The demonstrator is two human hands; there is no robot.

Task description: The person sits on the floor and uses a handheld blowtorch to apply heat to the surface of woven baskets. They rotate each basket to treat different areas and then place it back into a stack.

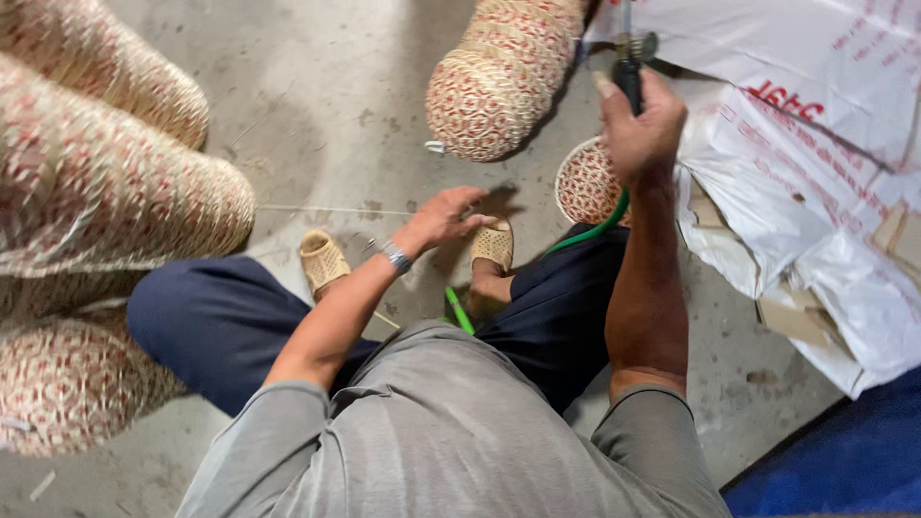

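The right hand (641, 129) is gripping a dark-handled tool (628, 67), fingers wrapped tight round the handle and thumb poking up along its side, the metal head pointing up toward the top edge of the view. A green hose (600, 225) is trailing down from under that hand, passing across the dark trouser leg and showing again between the knees. Just below and left of the fist, a small round woven basket (587, 182) is lying on the concrete floor (326, 105), its red-and-cream patterned bottom facing up, partly hidden by the wrist.

The left hand (443, 216) is hovering low over the floor, fingers spread loosely and holding nothing, a metal watch (395, 256) sitting on the wrist. It is hanging just above the right foot's woven sandal (494, 245), with the other sandal (321, 259) a little to the left.

A stack of nested baskets (499, 77) is lying on its side at the top, near the tool. More stacked baskets (96, 173) are filling the left edge. On the right, a crumpled white plastic sack (815, 163) is lying against the person's arm side, cardboard scraps showing beneath it, and a blue mat (844, 460) is sitting in the bottom corner.
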